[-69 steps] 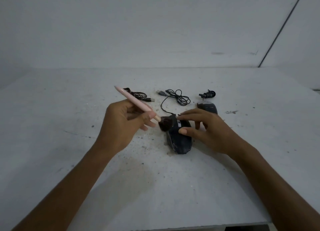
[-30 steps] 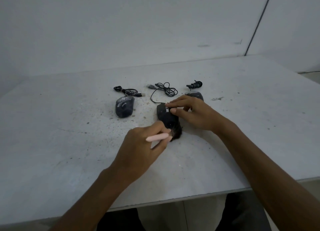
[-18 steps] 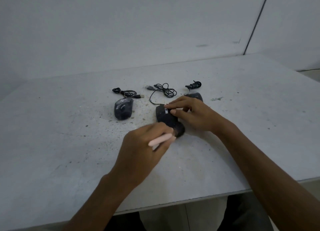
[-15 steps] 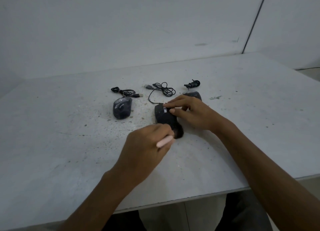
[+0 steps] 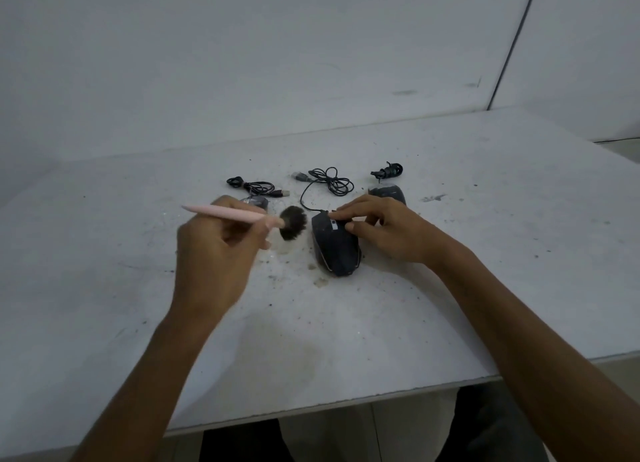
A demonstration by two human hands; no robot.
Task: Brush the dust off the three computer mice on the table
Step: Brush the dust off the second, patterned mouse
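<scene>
The middle black mouse (image 5: 335, 247) lies on the white table (image 5: 502, 253), steadied at its front and right side by my right hand (image 5: 384, 229). My left hand (image 5: 214, 253) grips a pink-handled brush (image 5: 242, 215); its dark bristles (image 5: 292, 222) hover just left of that mouse, apart from it. The left mouse (image 5: 258, 202) is mostly hidden behind my left hand. The right mouse (image 5: 388, 192) shows just beyond my right hand's fingers.
Three coiled cables lie behind the mice: left cable (image 5: 254, 186), middle cable (image 5: 329, 181), right cable bundle (image 5: 389, 170). Dust and crumbs (image 5: 318, 281) speckle the table around the middle mouse. The near table edge (image 5: 346, 406) runs below my forearms.
My left hand has swung the brush from the near end of the middle mouse up to its left side, bristles now off the mouse. My right hand still holds the mouse.
</scene>
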